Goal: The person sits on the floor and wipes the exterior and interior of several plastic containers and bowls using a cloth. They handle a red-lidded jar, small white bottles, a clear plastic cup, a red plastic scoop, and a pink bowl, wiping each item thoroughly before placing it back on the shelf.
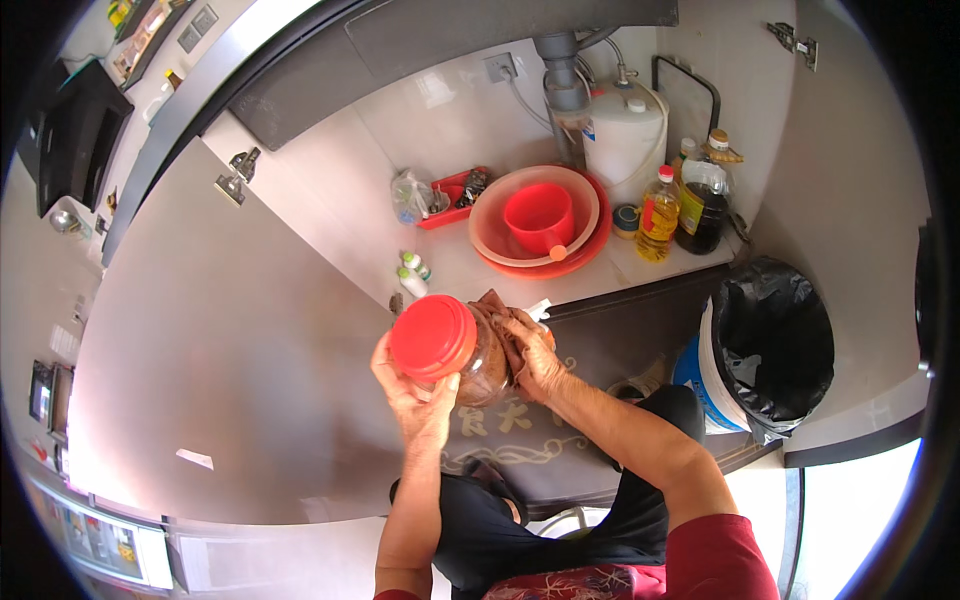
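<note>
A clear jar (487, 368) with a wide red screw lid (432, 338) is tilted in front of me, its contents looking brownish. My left hand (412, 400) is closed round the lid end, thumb along the near side and fingers beneath, partly hidden. Against the jar's right side, my right hand (533, 358) presses a brown cloth (491, 302), its fingers bent over it. Just behind that hand, a white and orange item (540, 312) shows only in part.
An open cabinet holds nested red basins (590, 260) with a red dipper (538, 215), a red tray (455, 195), an oil bottle (659, 215), a dark sauce bottle (703, 205) and a white tank (625, 135). A black-lined bin (775, 350) stands right; cabinet doors (250, 370) flank me.
</note>
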Demonstrator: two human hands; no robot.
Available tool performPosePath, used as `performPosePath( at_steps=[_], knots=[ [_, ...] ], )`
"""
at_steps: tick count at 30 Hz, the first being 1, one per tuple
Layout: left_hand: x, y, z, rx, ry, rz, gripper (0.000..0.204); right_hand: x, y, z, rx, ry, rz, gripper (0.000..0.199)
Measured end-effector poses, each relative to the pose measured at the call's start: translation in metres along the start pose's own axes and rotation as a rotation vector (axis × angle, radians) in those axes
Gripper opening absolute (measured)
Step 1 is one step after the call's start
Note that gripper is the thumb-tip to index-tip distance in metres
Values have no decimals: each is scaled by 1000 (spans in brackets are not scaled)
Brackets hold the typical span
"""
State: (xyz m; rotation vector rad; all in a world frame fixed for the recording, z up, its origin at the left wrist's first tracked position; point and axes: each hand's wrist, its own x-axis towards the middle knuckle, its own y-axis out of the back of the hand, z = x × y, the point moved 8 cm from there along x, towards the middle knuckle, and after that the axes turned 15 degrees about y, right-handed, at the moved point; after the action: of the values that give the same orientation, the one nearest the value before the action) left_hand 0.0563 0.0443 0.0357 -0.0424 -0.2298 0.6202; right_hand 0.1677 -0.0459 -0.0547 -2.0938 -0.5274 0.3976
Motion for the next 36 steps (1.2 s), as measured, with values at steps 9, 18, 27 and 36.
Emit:
performPosePath(
  at_steps=[9,18,27,36],
  knots=[
    [0,2,-7,-118,95,154,90,-31,-39,-48,-576,472,-256,33],
    [-11,-34,4,30,-29,-195,87,-69,-105,-117,-1083,1121,-764,21],
    [-26,-56,-5,473,-41,-238,100,-32,-75,-105,-1340,734,-666,24],
    [-16,-30,-41,112,202,-173,101,-113,-122,-59,-1655,1340,-1092,31]
  ],
)
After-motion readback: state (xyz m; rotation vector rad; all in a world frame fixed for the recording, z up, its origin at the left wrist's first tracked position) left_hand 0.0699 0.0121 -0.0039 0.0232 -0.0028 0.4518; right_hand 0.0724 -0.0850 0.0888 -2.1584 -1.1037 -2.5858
